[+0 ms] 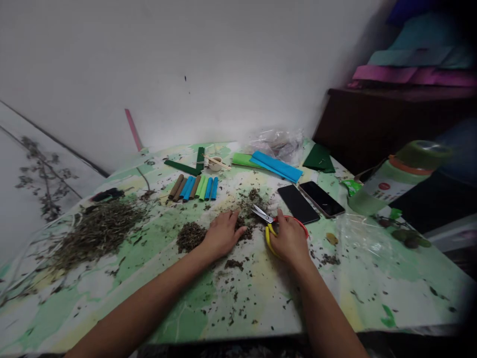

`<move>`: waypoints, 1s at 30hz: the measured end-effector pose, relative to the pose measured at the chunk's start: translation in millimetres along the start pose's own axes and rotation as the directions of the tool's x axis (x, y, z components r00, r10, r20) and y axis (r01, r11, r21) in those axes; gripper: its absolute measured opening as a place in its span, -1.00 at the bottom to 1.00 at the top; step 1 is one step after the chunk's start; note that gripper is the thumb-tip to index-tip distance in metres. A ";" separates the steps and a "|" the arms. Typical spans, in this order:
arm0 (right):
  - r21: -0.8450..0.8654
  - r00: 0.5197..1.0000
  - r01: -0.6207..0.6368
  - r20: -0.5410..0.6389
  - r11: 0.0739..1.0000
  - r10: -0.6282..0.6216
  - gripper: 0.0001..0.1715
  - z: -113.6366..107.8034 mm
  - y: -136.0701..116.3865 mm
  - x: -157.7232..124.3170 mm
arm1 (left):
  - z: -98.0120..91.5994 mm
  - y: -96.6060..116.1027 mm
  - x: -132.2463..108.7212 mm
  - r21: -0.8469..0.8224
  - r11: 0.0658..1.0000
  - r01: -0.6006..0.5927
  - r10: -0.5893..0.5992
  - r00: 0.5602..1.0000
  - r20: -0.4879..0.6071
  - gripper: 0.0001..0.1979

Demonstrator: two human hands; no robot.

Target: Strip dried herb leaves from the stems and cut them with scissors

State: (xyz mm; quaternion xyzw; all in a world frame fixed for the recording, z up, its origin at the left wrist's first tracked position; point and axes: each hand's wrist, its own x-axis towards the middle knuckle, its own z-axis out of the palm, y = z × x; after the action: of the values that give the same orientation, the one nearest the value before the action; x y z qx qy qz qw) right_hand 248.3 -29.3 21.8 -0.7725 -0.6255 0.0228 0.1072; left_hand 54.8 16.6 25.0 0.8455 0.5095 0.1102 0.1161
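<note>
My left hand (pixel 222 232) lies flat on the table with its fingers stretched out and thumb apart. It rests between a dark pile of chopped dried plant (pixel 191 236) and a looser scatter of dried plant bits (pixel 254 198). In my right hand (pixel 291 239) is a pair of scissors (pixel 263 214) with one red and one yellow handle loop. The scissors' blades point forward and left over the loose bits, and they look slightly apart. Behind my left hand stands a row of several small paper rolls (pixel 194 188) in brown, blue and green.
A heap of dried stems (pixel 99 231) covers the left side. Two phones (pixel 298 204) lie right of the scissors, near a large bottle (pixel 395 179). Folded blue paper (pixel 276 166), a small bowl (pixel 215 164) with sticks, and a plastic bag (pixel 278 141) sit by the wall.
</note>
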 end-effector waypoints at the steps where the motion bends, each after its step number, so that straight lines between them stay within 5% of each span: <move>1: -0.002 1.000 -0.004 0.004 1.000 0.004 -0.28 0.4 0.0 0.1 | -0.3 1.7 -2.4 0.007 0.999 -0.032 0.032 0.999 0.017 -0.43; 6: -0.025 0.999 -0.029 0.028 0.999 0.030 -0.30 0.1 -0.9 0.2 | -1.4 5.0 -26.9 -0.043 0.985 -0.170 0.173 0.979 0.107 -0.42; 13: -0.057 1.000 -0.008 -0.017 0.998 0.008 -0.39 0.4 -1.7 -2.4 | 14.8 9.1 -50.6 -0.056 0.966 -0.252 0.257 0.960 0.114 -0.01; 19: -0.075 0.999 -0.025 -0.033 0.997 0.022 -0.41 1.4 0.2 -1.2 | 24.4 16.7 -15.4 0.056 0.985 -0.161 0.163 0.986 -0.037 -0.29; 24: -0.079 0.998 -0.061 -0.026 0.995 0.059 -0.43 -0.8 3.8 0.8 | 27.4 22.9 11.9 0.050 0.988 -0.145 0.148 0.987 -0.061 -0.44; 30: -0.093 0.998 -0.045 -0.053 0.995 0.040 -0.42 1.0 6.3 0.7 | 25.1 25.3 6.8 0.060 0.929 -0.365 0.368 0.929 -0.042 -0.50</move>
State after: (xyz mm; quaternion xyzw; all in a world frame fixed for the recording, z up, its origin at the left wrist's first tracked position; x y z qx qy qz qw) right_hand 254.3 -29.7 19.7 -0.7902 -0.6063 -0.0243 0.0864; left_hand 86.7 9.0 9.4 0.9253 0.3481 0.1388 0.0583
